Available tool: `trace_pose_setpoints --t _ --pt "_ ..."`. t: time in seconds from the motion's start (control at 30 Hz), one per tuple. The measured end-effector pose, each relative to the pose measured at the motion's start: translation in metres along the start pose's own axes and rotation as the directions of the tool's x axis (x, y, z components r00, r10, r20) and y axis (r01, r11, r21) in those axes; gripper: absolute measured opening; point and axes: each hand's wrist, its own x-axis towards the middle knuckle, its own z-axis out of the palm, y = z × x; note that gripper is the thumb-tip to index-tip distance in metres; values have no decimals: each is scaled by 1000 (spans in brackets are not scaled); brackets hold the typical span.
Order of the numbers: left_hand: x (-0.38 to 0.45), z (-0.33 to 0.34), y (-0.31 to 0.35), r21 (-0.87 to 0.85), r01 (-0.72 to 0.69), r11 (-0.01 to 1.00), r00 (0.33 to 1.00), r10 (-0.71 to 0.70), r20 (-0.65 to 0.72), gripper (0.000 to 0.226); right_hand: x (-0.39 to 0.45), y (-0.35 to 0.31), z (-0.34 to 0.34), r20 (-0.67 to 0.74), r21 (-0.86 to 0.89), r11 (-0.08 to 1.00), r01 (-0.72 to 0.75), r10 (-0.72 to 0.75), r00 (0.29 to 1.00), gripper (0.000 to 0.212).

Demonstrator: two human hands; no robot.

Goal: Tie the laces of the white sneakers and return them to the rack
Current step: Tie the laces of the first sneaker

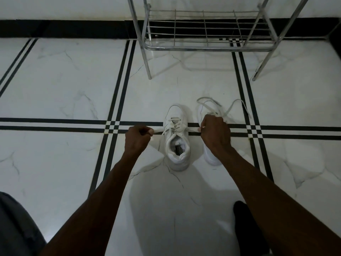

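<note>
Two white sneakers stand side by side on the marble floor, toes pointing away from me. The left sneaker (pixel 177 145) has its laces crossed over the tongue. My left hand (pixel 137 137) grips one lace end and my right hand (pixel 215 133) grips the other, both stretched taut sideways. The right sneaker (pixel 212 157) lies mostly hidden behind my right hand and wrist. Its loose laces (pixel 230 108) sprawl on the floor beyond it. The metal shoe rack (pixel 204 47) stands behind the shoes against the wall, its lowest wire shelf bare.
The floor is white marble tile with black double stripes (pixel 118 93). A black skirting band runs along the wall. My grey-clad knee (pixel 16 224) is at bottom left and a dark sock or foot (pixel 245 222) at bottom right.
</note>
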Motion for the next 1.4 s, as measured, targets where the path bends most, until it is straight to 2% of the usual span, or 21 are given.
trace_pose_setpoints --t 0.03,0.1,0.17,0.2,0.3,0.37,0.43,0.53,0.67,0.73,0.83,0.9,1.0,1.1,1.23,1.4 --pt "3 -1 0 21 -19 1000 1000 19 22 19 1 2 3 12 13 999 35 -35 999 7" --pt "3 0 4 21 -79 997 994 77 73 29 3 3 7 51 55 985 165 -168 984 29" --pt "1 7 12 26 -198 980 972 193 134 39 6 -1 8 120 60 946 319 -324 938 51" --pt "0 11 16 39 -256 966 954 246 172 40 8 -6 6 174 64 934 352 -358 917 56" --pt "-1 27 19 59 -336 940 919 314 238 35 11 -14 7 301 141 930 340 -368 880 45" --pt "1 32 16 126 -322 938 936 296 189 28 13 -11 14 288 211 931 297 -350 892 34" --pt "2 32 17 235 -288 928 953 254 165 24 14 -7 17 273 210 939 271 -323 906 26" --pt "4 33 22 324 -252 912 963 205 172 30 12 -4 15 236 261 939 225 -288 928 18" --pt "3 37 22 394 -287 873 956 239 168 14 11 -7 14 219 282 935 215 -280 935 13" --pt "0 39 24 470 -342 814 939 277 204 14 10 -9 13 217 268 939 214 -275 937 13" --pt "-5 40 23 641 -451 621 888 387 250 19 8 -11 10 219 175 956 235 -271 937 17" --pt "-5 36 22 691 -476 544 862 443 246 27 6 -14 9 210 77 963 257 -268 940 18" --pt "-3 31 18 697 -488 526 834 515 196 32 6 -20 13 165 -61 961 268 -255 953 17" --pt "-3 31 12 701 -474 533 825 546 142 39 6 -20 21 149 -71 967 245 -232 961 18" --pt "-2 35 7 675 -433 597 863 490 121 37 7 -18 31 147 -58 971 234 -223 964 18" --pt "-3 40 4 620 -387 683 891 450 61 29 4 -16 38 144 -125 956 264 -246 959 12"
